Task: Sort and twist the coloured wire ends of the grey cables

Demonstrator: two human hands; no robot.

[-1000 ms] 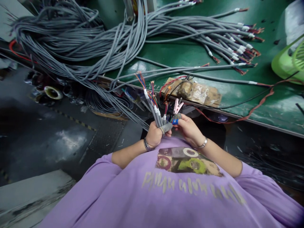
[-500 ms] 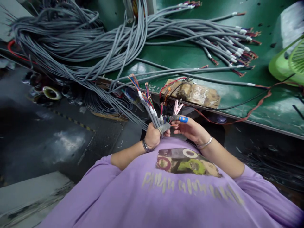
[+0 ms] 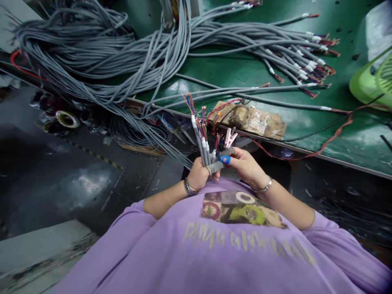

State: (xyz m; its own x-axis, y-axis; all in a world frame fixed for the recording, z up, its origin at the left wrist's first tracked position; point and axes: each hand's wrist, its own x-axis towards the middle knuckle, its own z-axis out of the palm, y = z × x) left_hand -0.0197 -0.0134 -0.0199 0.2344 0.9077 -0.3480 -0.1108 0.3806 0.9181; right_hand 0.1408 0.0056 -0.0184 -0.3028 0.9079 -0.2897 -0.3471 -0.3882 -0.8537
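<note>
My left hand (image 3: 199,173) is closed round several grey cables (image 3: 204,152) in front of my body. Their ends point up and away, with white bands and bare coloured wires (image 3: 202,126) fanning out. A grey wrap covers the left thumb. My right hand (image 3: 245,165) meets the left one, its thumb and forefinger pinched together at the wire ends. The right thumb wears a blue wrap and the forefinger a grey one. What lies between those fingertips is too small to make out. A pink clothespin (image 3: 229,138) stands just beyond the right fingers, at the bench edge.
On the green bench (image 3: 226,71) lies a large bundle of grey cables (image 3: 92,53) with stripped ends to the right. A stained wooden block (image 3: 254,118) sits at the front edge. A green fan (image 3: 372,83) stands far right. Wire coils (image 3: 139,132) lie below the bench.
My right thumb and forefinger have closed together at the wires, the thumb moving left and down. The cable ends in my left hand have swung right and stand more upright.
</note>
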